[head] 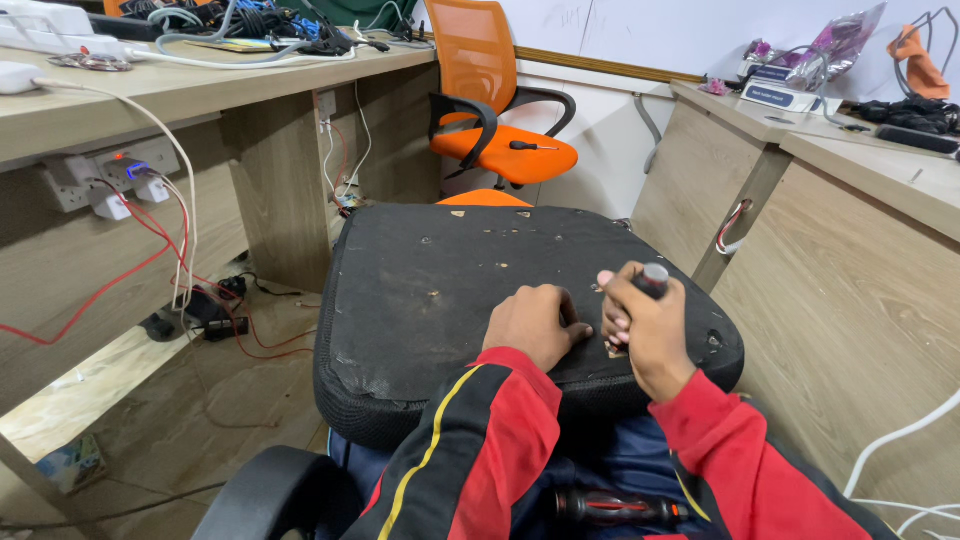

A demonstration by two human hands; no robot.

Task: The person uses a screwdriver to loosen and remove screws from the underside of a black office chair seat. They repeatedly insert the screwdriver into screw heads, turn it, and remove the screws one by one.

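Note:
A black chair seat (430, 290) lies upside down across my lap, its flat underside facing up with small screw holes. My right hand (645, 325) is closed around a screwdriver whose dark handle top (654, 279) sticks up from my fist; its tip presses down near the seat's right front. Beside it, my left hand (535, 322) rests on the seat with fingers curled, touching the surface close to the tool's tip. Both sleeves are red and black. A second screwdriver (612, 509) with a black and red handle lies on my lap below the seat.
An orange office chair (495, 120) stands behind the seat with a screwdriver (530, 146) on its cushion. Wooden desks flank both sides: the left one (150, 95) has cables and a power strip (110, 180), the right one (850, 270) carries clutter. Wires lie on the floor at left.

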